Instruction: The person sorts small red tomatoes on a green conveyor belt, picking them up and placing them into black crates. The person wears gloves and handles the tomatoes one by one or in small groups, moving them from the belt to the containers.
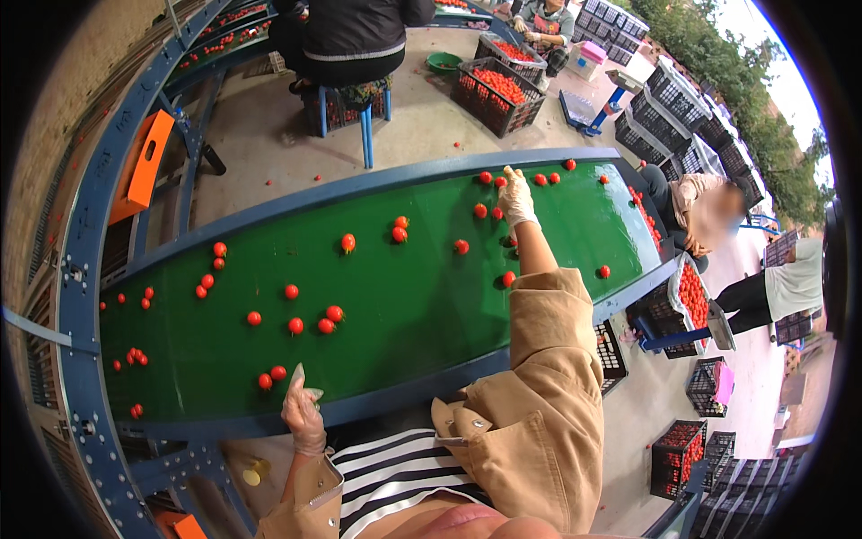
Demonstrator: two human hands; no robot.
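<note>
Small red tomatoes (335,313) lie scattered over a green conveyor belt (404,290) with blue metal sides. My left hand (304,412), in a thin translucent glove, is over the near edge, its index finger extended and the others bent; nothing shows in it. Two tomatoes (272,377) lie just left of its fingertip. Across the belt reaches my right hand (516,197), in a pale glove, near the far side. Tomatoes (497,213) are close beside its fingers; whether it holds one is hidden. My tan right sleeve covers part of the belt.
Beyond the belt, a person in a dark jacket (353,27) sits on a blue stool. Black plastic crates of tomatoes (498,94) stand on the floor. A crouching person (687,202) is at the belt's right end, near more tomatoes. A blue steel frame (84,269) crosses the left side.
</note>
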